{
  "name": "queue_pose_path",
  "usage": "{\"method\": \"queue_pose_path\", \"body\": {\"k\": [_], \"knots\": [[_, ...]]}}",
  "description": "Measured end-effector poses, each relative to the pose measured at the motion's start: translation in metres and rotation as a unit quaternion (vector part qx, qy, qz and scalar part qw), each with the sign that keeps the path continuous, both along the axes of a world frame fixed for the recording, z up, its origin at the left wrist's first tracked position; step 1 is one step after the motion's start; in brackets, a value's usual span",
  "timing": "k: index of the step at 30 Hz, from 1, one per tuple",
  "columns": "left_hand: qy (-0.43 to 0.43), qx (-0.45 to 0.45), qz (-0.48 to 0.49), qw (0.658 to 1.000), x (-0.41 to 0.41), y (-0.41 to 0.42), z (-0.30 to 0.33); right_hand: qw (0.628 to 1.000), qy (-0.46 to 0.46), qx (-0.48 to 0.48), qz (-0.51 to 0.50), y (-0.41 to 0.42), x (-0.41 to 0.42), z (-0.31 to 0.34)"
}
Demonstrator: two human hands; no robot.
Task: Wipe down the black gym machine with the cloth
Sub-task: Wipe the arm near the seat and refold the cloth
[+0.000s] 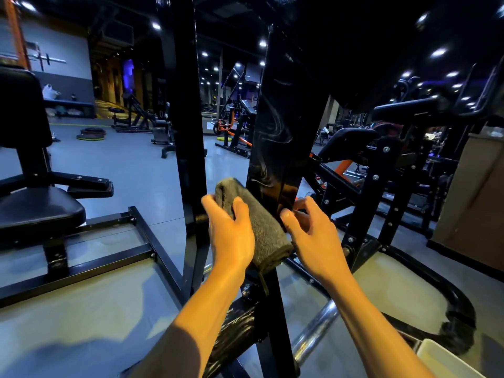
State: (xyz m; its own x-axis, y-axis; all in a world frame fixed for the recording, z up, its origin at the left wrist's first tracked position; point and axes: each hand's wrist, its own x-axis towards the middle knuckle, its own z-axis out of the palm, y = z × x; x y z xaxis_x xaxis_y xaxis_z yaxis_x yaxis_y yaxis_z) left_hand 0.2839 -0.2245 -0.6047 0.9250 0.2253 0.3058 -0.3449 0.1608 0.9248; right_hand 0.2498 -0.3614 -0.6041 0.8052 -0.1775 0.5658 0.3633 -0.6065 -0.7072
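Left hand [231, 233] grips the cloth [261, 227]; right hand [313, 236] clasps the machine upright [275, 148].

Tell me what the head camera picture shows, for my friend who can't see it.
A person's left hand holds a folded grey cloth against a shiny black upright post of a gym machine, while the right hand curls its fingers round the post's other edge. Behind is a dim gym with a black padded seat on the left and more machines.
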Motion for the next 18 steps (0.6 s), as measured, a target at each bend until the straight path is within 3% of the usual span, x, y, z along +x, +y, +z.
{"method": "queue_pose_path", "body": {"k": [6,13,18], "knots": [[0.074,0.053,0.018,0.996,-0.009,0.000,-0.018,1.000,0.001,0.007,-0.004,0.000,0.000,0.000],[-0.084,0.009,0.007,0.996,-0.006,0.001,0.048,0.999,0.005,0.017,0.027,-0.003,-0.001,0.001],[-0.053,0.014,-0.002,0.999,-0.006,0.000,0.012,0.999,-0.003,0.030,0.036,-0.004,0.004,-0.002]]}}
